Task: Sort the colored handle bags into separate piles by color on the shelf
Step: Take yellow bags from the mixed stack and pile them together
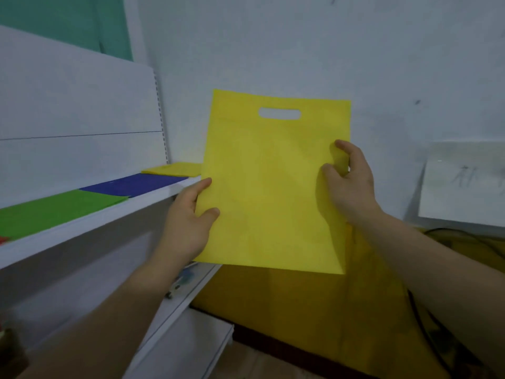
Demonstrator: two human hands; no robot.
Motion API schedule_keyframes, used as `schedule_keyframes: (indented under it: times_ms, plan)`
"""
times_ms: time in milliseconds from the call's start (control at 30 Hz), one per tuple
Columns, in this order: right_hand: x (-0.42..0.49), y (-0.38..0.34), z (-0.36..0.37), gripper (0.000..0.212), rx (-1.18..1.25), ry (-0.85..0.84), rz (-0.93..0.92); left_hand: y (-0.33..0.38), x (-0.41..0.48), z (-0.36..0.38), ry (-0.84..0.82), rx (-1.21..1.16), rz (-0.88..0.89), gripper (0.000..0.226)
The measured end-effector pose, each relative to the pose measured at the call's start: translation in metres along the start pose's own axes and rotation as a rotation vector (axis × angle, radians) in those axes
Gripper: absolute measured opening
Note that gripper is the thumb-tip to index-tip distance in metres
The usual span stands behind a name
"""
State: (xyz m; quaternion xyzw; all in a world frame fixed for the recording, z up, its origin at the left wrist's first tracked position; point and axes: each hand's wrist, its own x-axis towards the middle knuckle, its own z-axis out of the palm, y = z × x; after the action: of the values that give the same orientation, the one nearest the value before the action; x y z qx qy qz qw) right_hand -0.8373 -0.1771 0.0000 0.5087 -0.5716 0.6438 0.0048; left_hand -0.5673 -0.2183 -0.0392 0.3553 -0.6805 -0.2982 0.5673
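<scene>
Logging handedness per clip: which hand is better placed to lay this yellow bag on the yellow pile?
Probably the left hand: it grips the yellow bag at the edge beside the shelf, nearer the yellow pile than the right hand.

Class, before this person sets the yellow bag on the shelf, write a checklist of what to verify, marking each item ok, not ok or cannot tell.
1. Grip: the left hand and right hand each hold a side edge of the yellow bag: ok.
2. The bag is held flat, with its handle cut-out at the top: ok.
3. A yellow pile lies at the far end of the shelf: ok.
4. The green pile, blue pile and yellow pile lie side by side; whether their edges overlap: cannot tell.
5. Clear way to the yellow pile; the held bag hides part of it: cannot tell.
</scene>
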Motion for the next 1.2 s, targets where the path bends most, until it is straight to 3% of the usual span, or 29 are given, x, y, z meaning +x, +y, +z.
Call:
schedule_keyframes:
  times_ms: [300,767,1200]
  plan:
    - [0.050,0.061,-0.013,0.047,-0.122,0.087,0.067,-0.048,0.075,0.083,-0.145,-0.088,0.018,0.055]
    - [0.178,0.120,0.101,0.046,-0.153,0.135,0.072,-0.141,0.244,0.109,-0.177,-0.117,0.048,0.058]
    - [0.253,0.161,0.206,0.045,-0.023,0.012,-0.009,-0.184,0.308,0.088,0.017,0.013,0.004,0.051]
